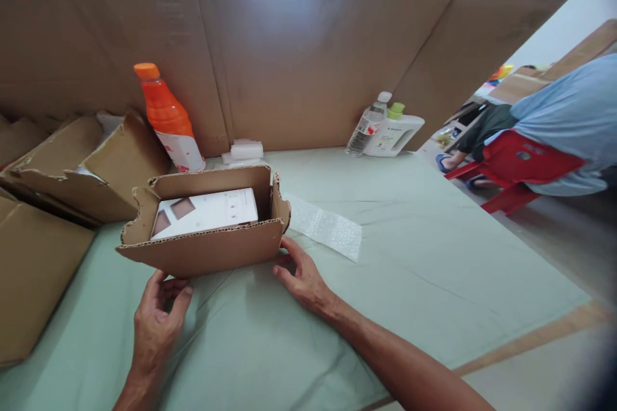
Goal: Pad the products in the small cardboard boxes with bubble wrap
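Left hand: your left hand [157, 318] sits at the near left bottom edge of the cardboard box [207, 244], fingers curled under it, gripping nothing.
Right hand: your right hand [301, 276] lies flat, fingers spread, fingertips touching the box's near right corner.
Box: open-topped, on the green table cover [434, 257], white carton [205, 212] inside.
Nearby: bubble wrap [328, 228] just right of box; orange bottle [168, 119] behind.
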The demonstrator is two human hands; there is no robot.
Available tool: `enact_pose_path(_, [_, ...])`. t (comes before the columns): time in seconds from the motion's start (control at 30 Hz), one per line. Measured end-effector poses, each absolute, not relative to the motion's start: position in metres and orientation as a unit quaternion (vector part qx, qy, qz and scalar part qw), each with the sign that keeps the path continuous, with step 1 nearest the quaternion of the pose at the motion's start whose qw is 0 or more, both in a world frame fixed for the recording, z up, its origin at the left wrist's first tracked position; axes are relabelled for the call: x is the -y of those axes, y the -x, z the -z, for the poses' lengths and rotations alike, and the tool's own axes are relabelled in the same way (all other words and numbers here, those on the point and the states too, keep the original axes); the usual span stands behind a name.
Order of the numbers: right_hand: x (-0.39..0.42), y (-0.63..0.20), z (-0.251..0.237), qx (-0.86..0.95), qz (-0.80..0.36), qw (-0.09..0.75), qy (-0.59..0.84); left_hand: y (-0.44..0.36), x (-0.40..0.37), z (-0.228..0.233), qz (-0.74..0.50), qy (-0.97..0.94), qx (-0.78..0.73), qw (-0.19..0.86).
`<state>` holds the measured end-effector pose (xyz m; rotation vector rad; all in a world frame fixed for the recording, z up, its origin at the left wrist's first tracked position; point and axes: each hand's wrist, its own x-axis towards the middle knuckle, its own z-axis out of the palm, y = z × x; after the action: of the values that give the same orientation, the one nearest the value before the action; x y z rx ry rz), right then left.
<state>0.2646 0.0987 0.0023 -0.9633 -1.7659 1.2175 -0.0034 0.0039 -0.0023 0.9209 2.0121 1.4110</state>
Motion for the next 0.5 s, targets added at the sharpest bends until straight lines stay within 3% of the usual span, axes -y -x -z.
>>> enact_pose_path(0.5, [-0.074, -0.272, 0.015, 0.762, -0.355, 0.415, 0.348, 0.039, 0.018, -0.004, -0.483, -0.327, -0.794, 0.171])
